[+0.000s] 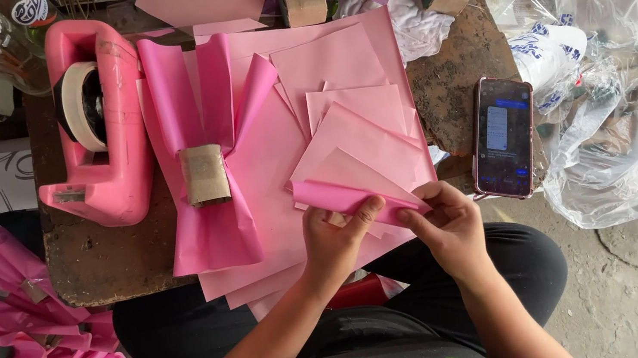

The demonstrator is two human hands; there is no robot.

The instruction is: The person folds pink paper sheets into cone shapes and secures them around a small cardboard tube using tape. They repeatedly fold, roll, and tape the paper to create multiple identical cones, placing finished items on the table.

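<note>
Both hands pinching folded pink sheet (356, 192).
Left hand (334, 242), right hand (449, 221) closed on fold; finished pink bundles (25, 344) heaped aside, flat pink sheets (335, 71) left unfolded.

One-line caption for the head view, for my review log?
Both hands, left hand and right hand, fold a pink paper sheet beside a pink tape dispenser and phone.

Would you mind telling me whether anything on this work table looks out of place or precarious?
The phone lies at the table's right edge, its lower end seeming to overhang. The pink sheets also spill over the front edge toward the lap. Both hands hold a folded pink sheet.
</note>
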